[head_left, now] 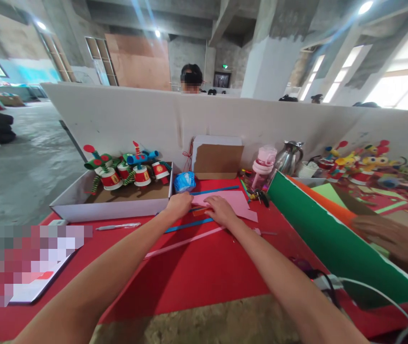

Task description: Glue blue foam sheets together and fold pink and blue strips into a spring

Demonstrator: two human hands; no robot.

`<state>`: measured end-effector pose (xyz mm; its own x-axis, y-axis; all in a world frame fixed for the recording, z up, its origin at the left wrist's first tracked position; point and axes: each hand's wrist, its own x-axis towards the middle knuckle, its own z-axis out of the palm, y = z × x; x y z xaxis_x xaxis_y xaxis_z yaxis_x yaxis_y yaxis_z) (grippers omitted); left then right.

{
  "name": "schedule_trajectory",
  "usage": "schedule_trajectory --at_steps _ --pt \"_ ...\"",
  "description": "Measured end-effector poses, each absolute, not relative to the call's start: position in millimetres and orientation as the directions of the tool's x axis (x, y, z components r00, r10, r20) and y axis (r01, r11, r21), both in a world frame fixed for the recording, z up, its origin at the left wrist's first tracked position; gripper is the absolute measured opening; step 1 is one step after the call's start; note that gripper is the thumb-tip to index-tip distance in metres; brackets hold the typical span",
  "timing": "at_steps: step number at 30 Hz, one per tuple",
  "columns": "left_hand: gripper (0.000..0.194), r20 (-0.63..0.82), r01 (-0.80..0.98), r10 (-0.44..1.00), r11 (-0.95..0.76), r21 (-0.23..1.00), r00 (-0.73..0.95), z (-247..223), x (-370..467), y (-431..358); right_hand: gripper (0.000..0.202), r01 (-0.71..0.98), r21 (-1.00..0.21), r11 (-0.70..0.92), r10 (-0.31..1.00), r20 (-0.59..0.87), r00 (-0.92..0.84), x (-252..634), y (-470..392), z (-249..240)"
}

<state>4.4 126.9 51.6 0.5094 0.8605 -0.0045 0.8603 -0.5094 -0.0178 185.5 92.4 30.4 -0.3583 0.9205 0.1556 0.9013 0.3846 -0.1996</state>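
Sheets of pink paper (238,200) lie on the red table, partly beneath my hands. My left hand (180,204) is closed at their left end, fingertips on the paper. My right hand (220,210) rests over the paper with fingers slightly apart and thumb separated. Between the hands shows a small orange piece (200,211). Just nearer to me lies a blue strip (188,225), and a long pink strip (186,242) crosses the table below it. Another blue strip (221,190) is behind the paper. My fingers hide part of the paper's left edge.
At left stands a white box (111,210) with several paper-cup figures (141,176); a pen (118,226) lies before it. Behind are a blue bundle (185,181), brown board (218,160), pink cup (264,162) and steel jug (290,157). A green-sided box (318,239) and another person's hand (390,234) are right.
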Motion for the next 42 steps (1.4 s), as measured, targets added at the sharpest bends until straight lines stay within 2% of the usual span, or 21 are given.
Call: schedule_trajectory --at_steps 4,13,17,22,26,30,34,42 --pt "0.030 0.027 0.873 0.873 -0.488 0.000 0.487 56 6 125 0.019 0.947 -0.088 0.309 0.940 0.179 -0.291 186 109 25" --pt "0.028 -0.062 0.901 0.900 -0.433 -0.033 0.431 39 15 117 0.020 0.978 -0.176 0.111 0.970 0.232 -0.069 202 138 20" --pt "0.027 -0.072 0.899 0.900 -0.434 -0.053 0.430 38 20 123 0.020 0.959 -0.223 0.173 0.965 0.233 -0.120 207 142 17" --pt "0.029 -0.052 0.877 0.880 -0.475 -0.073 0.472 41 23 128 0.017 0.907 -0.246 0.342 0.933 0.204 -0.297 209 140 10" --pt "0.031 -0.018 0.872 0.875 -0.483 -0.080 0.484 44 21 132 0.042 0.879 -0.210 0.428 0.900 0.184 -0.395 208 139 5" --pt "0.034 0.003 0.865 0.867 -0.497 -0.073 0.499 44 16 128 0.033 0.874 -0.159 0.459 0.886 0.150 -0.438 205 141 5" --pt "0.028 -0.042 0.856 0.858 -0.513 -0.058 0.511 39 10 116 0.026 0.880 -0.119 0.460 0.886 0.117 -0.448 203 140 10" --pt "0.029 -0.070 0.900 0.903 -0.429 -0.073 0.424 35 3 109 0.029 0.927 -0.078 0.368 0.927 0.108 -0.359 195 134 18"
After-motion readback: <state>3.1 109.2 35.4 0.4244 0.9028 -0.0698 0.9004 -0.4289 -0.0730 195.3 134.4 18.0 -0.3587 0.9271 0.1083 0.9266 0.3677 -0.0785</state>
